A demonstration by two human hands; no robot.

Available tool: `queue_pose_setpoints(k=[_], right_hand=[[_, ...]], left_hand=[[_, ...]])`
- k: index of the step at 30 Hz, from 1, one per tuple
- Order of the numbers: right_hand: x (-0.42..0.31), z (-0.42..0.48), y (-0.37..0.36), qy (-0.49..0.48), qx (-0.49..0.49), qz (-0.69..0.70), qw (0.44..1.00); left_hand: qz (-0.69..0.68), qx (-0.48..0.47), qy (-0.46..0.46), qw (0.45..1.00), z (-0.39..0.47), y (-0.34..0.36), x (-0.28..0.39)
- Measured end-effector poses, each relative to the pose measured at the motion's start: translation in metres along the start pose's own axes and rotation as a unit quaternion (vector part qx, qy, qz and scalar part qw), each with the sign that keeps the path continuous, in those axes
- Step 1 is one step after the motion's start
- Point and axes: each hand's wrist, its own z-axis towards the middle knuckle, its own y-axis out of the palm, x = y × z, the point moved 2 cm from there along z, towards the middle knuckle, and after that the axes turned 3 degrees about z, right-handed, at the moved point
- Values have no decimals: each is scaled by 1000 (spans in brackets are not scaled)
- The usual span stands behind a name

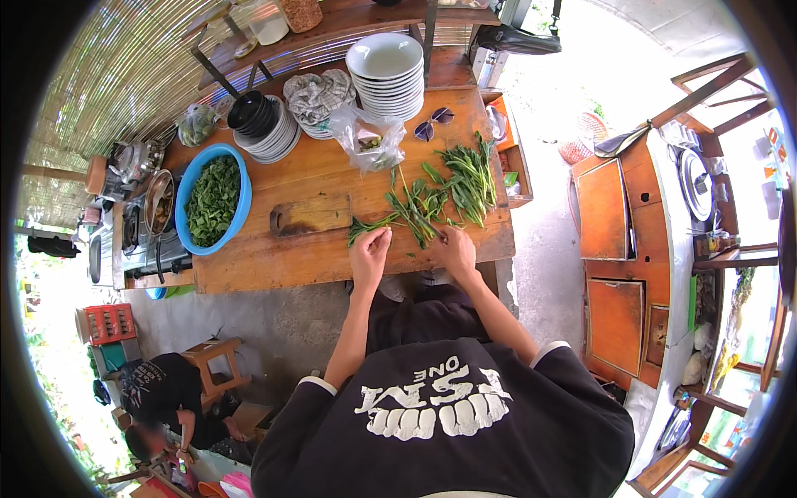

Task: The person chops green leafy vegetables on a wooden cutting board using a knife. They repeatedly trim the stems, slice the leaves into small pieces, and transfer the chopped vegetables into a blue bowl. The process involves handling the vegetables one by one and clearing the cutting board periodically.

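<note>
My left hand is at the table's near side, thumb and fingertips pinched together by a sprig of leafy greens. The sprig's leaves lie to the left of the hand; whether the fingers hold its stem is hidden. My right hand is closed around what looks like a small knife, its dark blade pointing away and to the left. Under and beyond the blade lie loose leafy stems. A larger bunch of greens rests farther right. A worn wooden cutting board lies left of the sprig.
A blue basin of picked leaves stands left, beside a gas stove. Stacked white bowls, plates, a plastic bag and sunglasses line the table's back. Another person bends low at the lower left.
</note>
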Motion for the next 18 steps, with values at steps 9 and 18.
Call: queue_pose_setpoints(k=[9,18], right_hand=[[3,0,-25,-7,32,19,999],[2,-11,18,-33,-52,-23,998]], left_hand=[[5,40,31,999,-7,-7,-12],[-102,38,-3,994,-4,-2,-13]])
